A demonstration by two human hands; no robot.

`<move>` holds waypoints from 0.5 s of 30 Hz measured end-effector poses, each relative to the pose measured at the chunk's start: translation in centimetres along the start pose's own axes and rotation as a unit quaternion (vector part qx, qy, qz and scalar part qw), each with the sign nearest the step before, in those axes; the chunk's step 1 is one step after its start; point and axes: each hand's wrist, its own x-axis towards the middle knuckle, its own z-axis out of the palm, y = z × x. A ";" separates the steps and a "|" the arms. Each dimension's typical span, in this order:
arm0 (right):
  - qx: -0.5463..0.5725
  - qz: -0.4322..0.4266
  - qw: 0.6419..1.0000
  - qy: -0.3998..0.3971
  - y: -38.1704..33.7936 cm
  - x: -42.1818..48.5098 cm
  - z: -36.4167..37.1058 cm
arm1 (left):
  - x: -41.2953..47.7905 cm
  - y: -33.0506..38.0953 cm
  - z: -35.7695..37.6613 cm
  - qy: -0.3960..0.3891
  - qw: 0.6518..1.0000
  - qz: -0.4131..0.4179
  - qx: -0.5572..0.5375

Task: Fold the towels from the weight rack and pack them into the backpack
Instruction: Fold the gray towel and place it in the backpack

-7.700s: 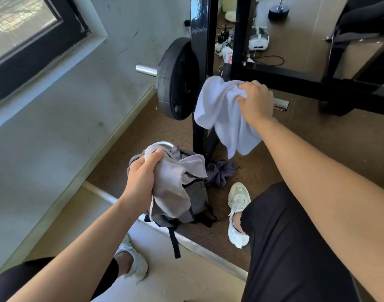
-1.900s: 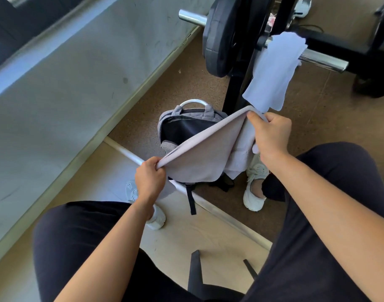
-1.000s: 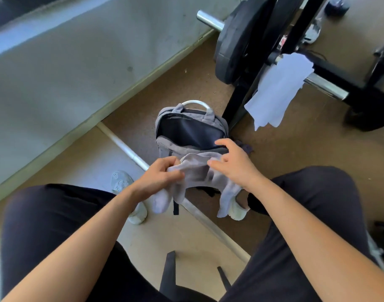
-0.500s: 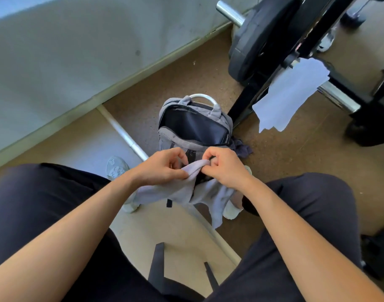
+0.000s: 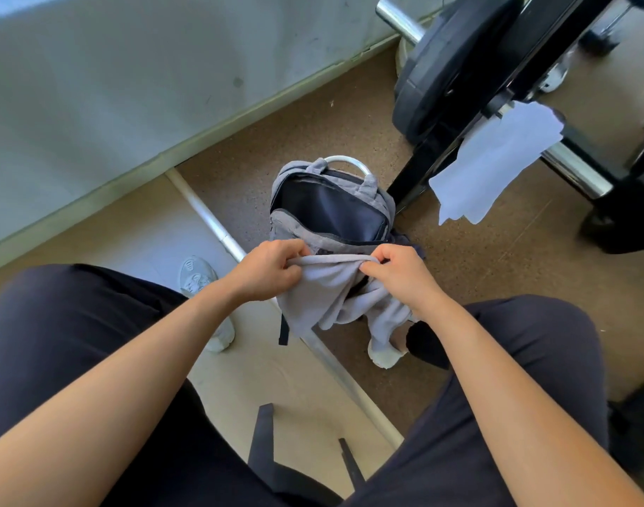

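Hands pulled apart since half a second ago, top edge of the grey towel (image 5: 327, 290) now stretched flat between them. Left hand (image 5: 265, 270) pinching the left corner, right hand (image 5: 401, 274) pinching the right corner, both grips tight on the cloth. Rest of it hanging down between the knees. Just behind, backpack (image 5: 331, 210) upright on the floor, mouth open. Farther back, white towel (image 5: 496, 162) draped over the rack bar (image 5: 576, 173).

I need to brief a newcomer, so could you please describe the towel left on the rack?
Find the black weight rack with its weight plate. The white towel hangs over its chrome bar; unlike the grey towel, no hand holds it.
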 end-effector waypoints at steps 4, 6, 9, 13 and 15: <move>0.098 0.087 0.991 -0.015 0.7 0.3 -0.1 | 0.1 0.2 0.0 0.066 0.992 -0.008 -0.107; 0.218 0.141 0.964 -0.063 0.9 0.3 -0.6 | 0.2 0.4 -0.1 0.108 0.978 -0.028 -0.175; 0.317 0.161 0.926 -0.129 0.8 0.2 -1.6 | 0.4 0.1 -0.3 0.124 0.948 -0.082 -0.282; 0.375 0.154 0.902 -0.150 0.6 -0.2 -1.8 | 0.3 0.2 -0.4 0.092 0.932 -0.081 -0.340; 0.393 0.150 0.897 -0.137 0.3 -0.3 -1.5 | 0.2 0.4 0.0 0.089 0.935 -0.077 -0.335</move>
